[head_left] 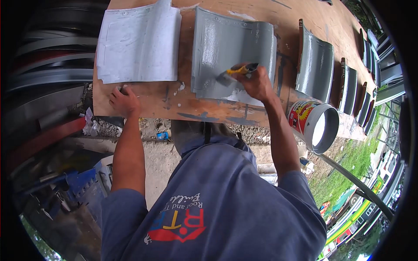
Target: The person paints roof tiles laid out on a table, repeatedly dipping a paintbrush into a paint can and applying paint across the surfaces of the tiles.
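Note:
My right hand (256, 83) is closed around the yellow and black handle of a paintbrush (233, 73). Its bristles press on a curved roof tile (226, 48) coated in glossy wet grey; a whitish patch shows at the tile's near edge. At the table's near left edge rests my left hand (125, 101), fingers curled over something small and dark that I cannot make out. Just beyond it lies a pale, whitish roof tile (138, 45). A paint bucket (300, 119) with a red and yellow label stands at the table edge, right of my right forearm.
The wooden table (204, 114) carries grey paint smears. More grey tiles (316, 65) stretch in a row to the right. Metal roofing sheets (56, 52) are at the left. A metal pole (352, 180) and grass (335, 174) lie beyond the bucket.

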`<state>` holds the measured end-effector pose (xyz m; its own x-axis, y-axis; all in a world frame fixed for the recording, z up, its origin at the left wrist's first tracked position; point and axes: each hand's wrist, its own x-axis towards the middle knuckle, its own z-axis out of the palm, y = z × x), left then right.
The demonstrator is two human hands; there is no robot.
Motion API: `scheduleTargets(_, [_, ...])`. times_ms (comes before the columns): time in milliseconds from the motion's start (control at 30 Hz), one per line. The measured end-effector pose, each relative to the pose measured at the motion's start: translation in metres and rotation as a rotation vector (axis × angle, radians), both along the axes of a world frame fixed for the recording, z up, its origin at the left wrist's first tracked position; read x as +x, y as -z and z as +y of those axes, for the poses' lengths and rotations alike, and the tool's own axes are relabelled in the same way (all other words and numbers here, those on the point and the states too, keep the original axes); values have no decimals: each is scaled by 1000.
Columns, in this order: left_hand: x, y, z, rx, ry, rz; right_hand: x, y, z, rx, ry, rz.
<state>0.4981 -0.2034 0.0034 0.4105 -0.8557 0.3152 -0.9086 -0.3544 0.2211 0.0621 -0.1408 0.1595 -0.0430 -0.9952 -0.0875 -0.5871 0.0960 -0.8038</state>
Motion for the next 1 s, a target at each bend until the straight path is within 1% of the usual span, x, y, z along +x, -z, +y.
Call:
scheduleTargets(67, [-2, 0, 0, 3, -3, 5, -1, 1, -3, -47, 22, -10])
scheduleTargets(133, [0, 0, 1, 12, -4, 7, 6, -2, 4, -275, -30, 97])
scheduleTargets(167, [1, 0, 0, 18, 1, 2, 8, 2, 12, -271, -28, 97])
scheduleTargets(233, [1, 2, 0, 29, 5, -2, 14, 22, 40, -428, -225, 152])
scheduleTargets(300, [3, 3, -1, 21, 12, -4, 24, 37, 77, -383, -326, 128])
scheduleTargets(333, [3, 3, -1, 23, 7, -7, 27, 36, 92, -382, -330, 124])
scheduleTargets(400, [3, 4, -1, 9, 10, -12, 32, 30, 115, -258, -373, 88])
scheduleTargets(433, [5, 5, 0, 15, 10, -16, 35, 28, 123, -253, -373, 83])
scheduleTargets(533, [4, 6, -2, -7, 39, -40, 43, 26, 133, -256, -312, 114])
scheduleTargets(600, [3, 6, -1, 4, 3, -14, 49, 35, 130, -387, -439, 237])
scheduleTargets(633, [3, 7, -1, 5, 11, -16, 52, 36, 127, -403, -512, 314])
scheduleTargets(667, [4, 8, 0, -6, 10, -19, 51, 41, 131, -402, -502, 312])
scheduleTargets(733, [5, 6, -5, -25, 23, -27, 44, 58, 140, -357, -513, 450])
scheduleTargets(767, [4, 6, -4, -31, 23, -22, 37, 62, 148, -345, -442, 473])
scheduleTargets(800, [3, 5, -2, -33, 19, -13, 29, 59, 155, -342, -435, 474])
scheduleTargets(867, [5, 8, -2, -8, 18, -19, 17, 43, 162, -284, -286, 488])
scheduleTargets(900, [6, 8, -3, 13, 11, -29, 17, 34, 163, -301, -236, 465])
scheduleTargets(933, [5, 8, -2, 14, 12, -27, 19, 27, 162, -300, -235, 467])
scheduleTargets(1000, [4, 7, -2, -4, 7, -30, 27, 10, 156, -312, -165, 323])
